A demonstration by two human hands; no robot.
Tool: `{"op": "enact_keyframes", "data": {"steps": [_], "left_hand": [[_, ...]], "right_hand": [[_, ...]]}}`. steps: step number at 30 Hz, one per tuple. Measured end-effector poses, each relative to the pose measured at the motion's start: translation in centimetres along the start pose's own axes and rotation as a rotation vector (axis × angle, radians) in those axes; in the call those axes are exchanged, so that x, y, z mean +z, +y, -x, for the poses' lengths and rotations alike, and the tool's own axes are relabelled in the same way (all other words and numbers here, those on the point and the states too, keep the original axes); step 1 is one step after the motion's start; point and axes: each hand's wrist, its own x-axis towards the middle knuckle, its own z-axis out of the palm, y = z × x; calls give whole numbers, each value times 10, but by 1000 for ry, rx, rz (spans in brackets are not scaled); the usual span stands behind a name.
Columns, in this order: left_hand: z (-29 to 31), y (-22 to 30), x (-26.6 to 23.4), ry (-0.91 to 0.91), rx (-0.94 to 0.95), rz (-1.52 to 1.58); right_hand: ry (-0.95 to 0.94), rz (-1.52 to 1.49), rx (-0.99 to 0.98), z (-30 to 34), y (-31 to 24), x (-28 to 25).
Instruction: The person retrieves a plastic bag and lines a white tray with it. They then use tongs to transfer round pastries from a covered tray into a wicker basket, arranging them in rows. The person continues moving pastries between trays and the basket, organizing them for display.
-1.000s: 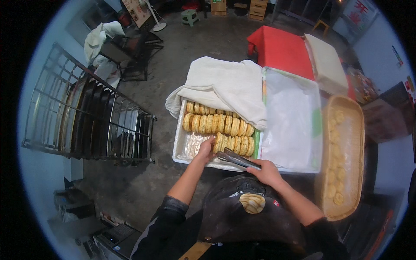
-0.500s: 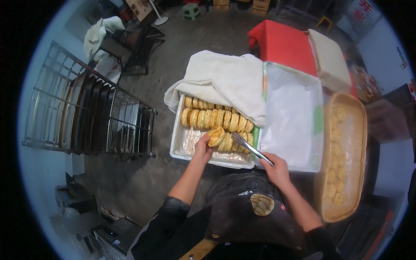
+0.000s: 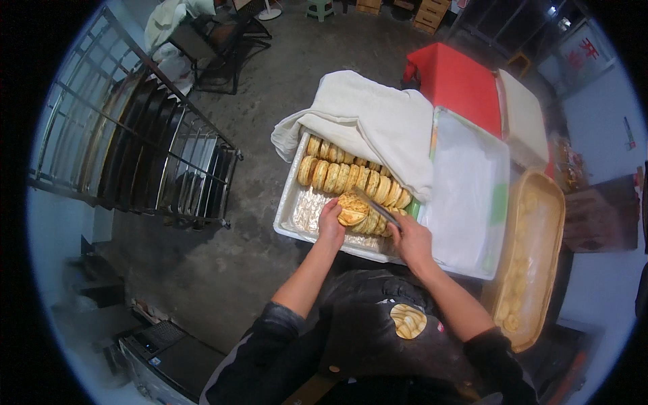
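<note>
My left hand (image 3: 332, 221) grips a round, golden flaky flatbread (image 3: 352, 214) by its left edge, tilted so its browned face shows. My right hand (image 3: 411, 241) is wrapped round metal tongs (image 3: 382, 212). Their tips reach the upper right edge of that flatbread; whether they pinch it cannot be made out. Both hands work over a white foam box (image 3: 286, 225), which holds rows of similar flatbreads (image 3: 352, 177) stood on edge. Its front left part shows a shiny, bare lining. A white cloth (image 3: 368, 108) drapes over the box's far side and hides some flatbreads.
Right of the box lies a shallow white tray (image 3: 466, 192) lined with white sheeting. Beyond are a red-covered box (image 3: 459, 84) and a cream one (image 3: 523, 121). A long wicker basket (image 3: 550, 243) with pale dough pieces stands at the right, a metal tray rack (image 3: 135, 135) at the left.
The tongs have come in closer, their tips now at the held flatbread's edge. My right hand has moved left, nearer my left hand. The whole view has shifted.
</note>
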Motion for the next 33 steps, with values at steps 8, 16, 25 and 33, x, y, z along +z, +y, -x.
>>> {"op": "enact_keyframes", "data": {"steps": [8, 16, 25, 33], "left_hand": [[-3, -3, -2, 18, 35, -41], [-2, -1, 5, 81, 44, -127], [-3, -4, 3, 51, 71, -159], [-11, -6, -3, 179, -26, -125]], "right_hand": [[32, -23, -48, 20, -3, 11], [83, -67, -7, 20, -5, 12], [11, -28, 46, 17, -8, 12], [-34, 34, 3, 31, 1, 2]]}}
